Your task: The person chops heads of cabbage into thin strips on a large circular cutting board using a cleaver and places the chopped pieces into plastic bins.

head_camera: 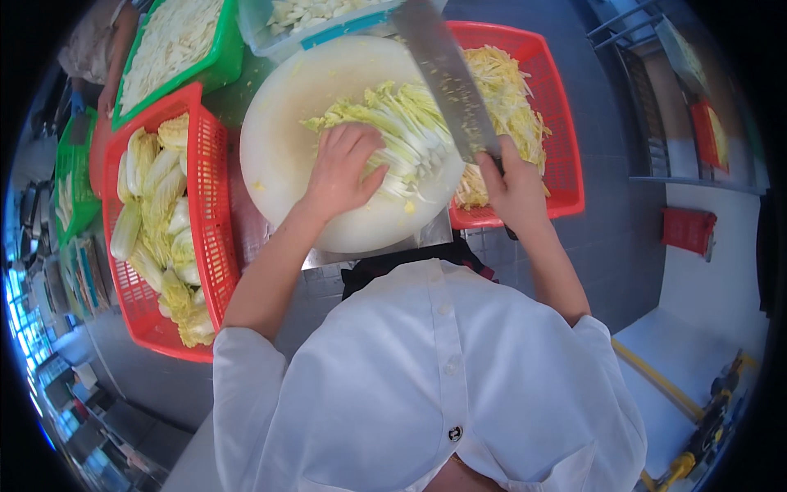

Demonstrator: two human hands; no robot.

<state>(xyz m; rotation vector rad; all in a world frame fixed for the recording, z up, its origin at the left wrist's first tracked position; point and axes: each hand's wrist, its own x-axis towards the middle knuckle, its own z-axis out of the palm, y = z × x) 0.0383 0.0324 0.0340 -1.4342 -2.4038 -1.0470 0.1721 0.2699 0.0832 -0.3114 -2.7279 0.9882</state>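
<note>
Shredded napa cabbage point(406, 132) lies fanned out on a round white chopping block point(276, 141). My left hand point(347, 163) rests on the left side of the pile, fingers bent over the leaves. In my right hand point(516, 184) is the handle of a broad cleaver point(452, 80), raised at the right rim of the block. Bits of cabbage cling to the blade, which hides part of the basket behind it. That red plastic basket point(562, 154) holds cut cabbage strips point(501, 92) beside the block.
To the left, a red basket point(212, 203) holds several whole or halved napa cabbages point(154, 178). A green crate point(224, 58) of pale sliced vegetable and a clear tub point(255, 34) of white pieces stand behind. At the upper left, another person's arm point(117, 55) shows.
</note>
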